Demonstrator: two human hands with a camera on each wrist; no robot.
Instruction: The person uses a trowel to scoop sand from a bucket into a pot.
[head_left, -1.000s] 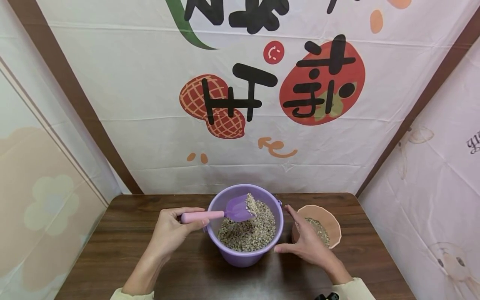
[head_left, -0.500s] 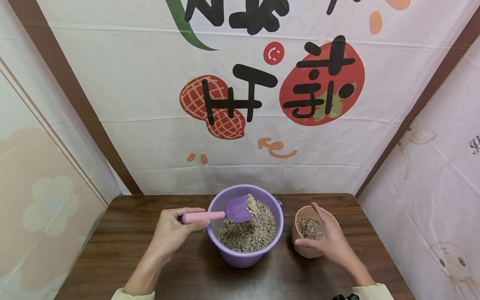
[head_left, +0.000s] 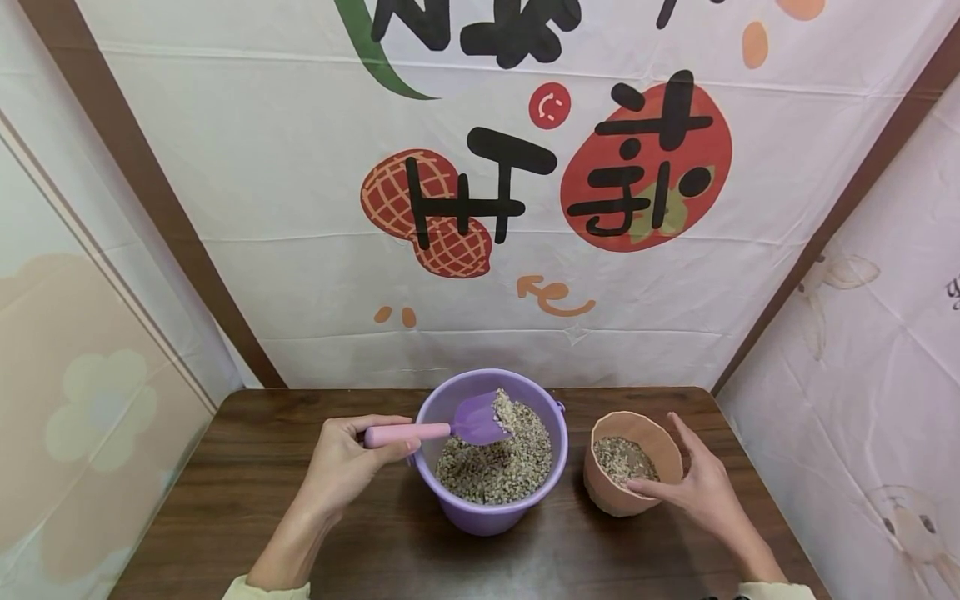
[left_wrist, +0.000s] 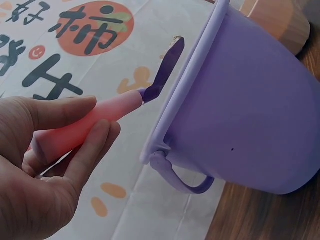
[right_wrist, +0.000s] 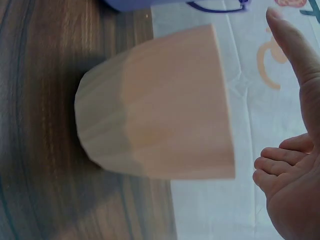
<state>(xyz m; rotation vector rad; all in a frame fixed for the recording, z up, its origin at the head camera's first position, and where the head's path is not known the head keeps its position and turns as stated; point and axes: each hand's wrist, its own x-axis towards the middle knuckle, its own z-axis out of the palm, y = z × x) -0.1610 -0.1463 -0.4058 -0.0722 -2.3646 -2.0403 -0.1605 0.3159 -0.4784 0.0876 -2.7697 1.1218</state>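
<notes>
My left hand (head_left: 345, 462) grips the pink handle of a small shovel (head_left: 420, 431) at the left rim of a purple bucket (head_left: 483, 518). The shovel's purple blade (head_left: 476, 419) is over the bucket, with a clump of grains at its tip. Coarse grey-brown grains (head_left: 495, 475) fill much of the bucket. To its right stands an orange-pink flowerpot (head_left: 615, 496), partly filled with similar grains. My right hand (head_left: 705, 492) is by the pot's right side, thumb and fingers spread. In the right wrist view, the hand (right_wrist: 295, 170) is apart from the pot's rim, holding nothing.
The bucket and pot stand on a dark wooden table (head_left: 247, 467). Behind it hangs a printed white cloth (head_left: 315, 275), and further cloth walls close in the left and right sides. The bucket's handle (left_wrist: 185, 185) hangs at its side.
My right hand has moved rightward from beside the bucket, across the pot, to the pot's right side. My left hand and the shovel have hardly moved.
</notes>
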